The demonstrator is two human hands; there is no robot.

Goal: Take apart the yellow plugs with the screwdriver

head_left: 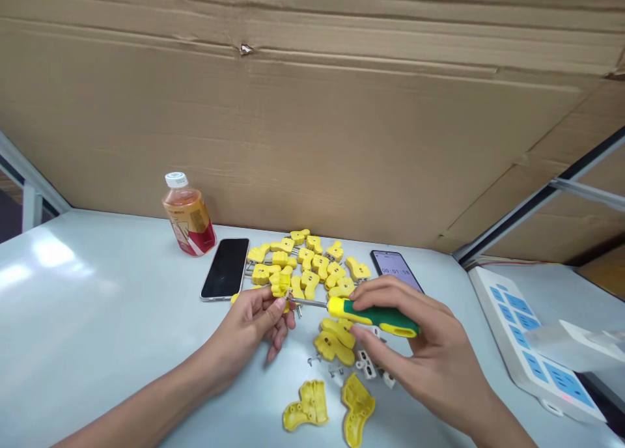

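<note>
My left hand (266, 314) pinches a small yellow plastic housing (280, 283) between thumb and fingers. My right hand (424, 344) is closed round the green and yellow handle of a screwdriver (374, 316), which lies nearly level. Its metal shaft points left, and the tip meets the housing at my left fingertips; the exact contact is hidden. Below the screwdriver are closed-looking yellow shells (334, 347), small screws (336, 371) and white inserts with metal parts (366, 364), partly behind my right hand. Nearer me, two shell halves, a left one (306, 406) and a right one (358, 409), lie with their hollow sides up.
Behind my hands lies a pile of yellow housings (319, 266), some with metal prongs. A drink bottle (189, 217) and a dark-screened phone (225, 269) stand left; another phone (396, 269) showing a timer lies right. A power strip (532, 344) runs along the right edge, before a cardboard wall (312, 129).
</note>
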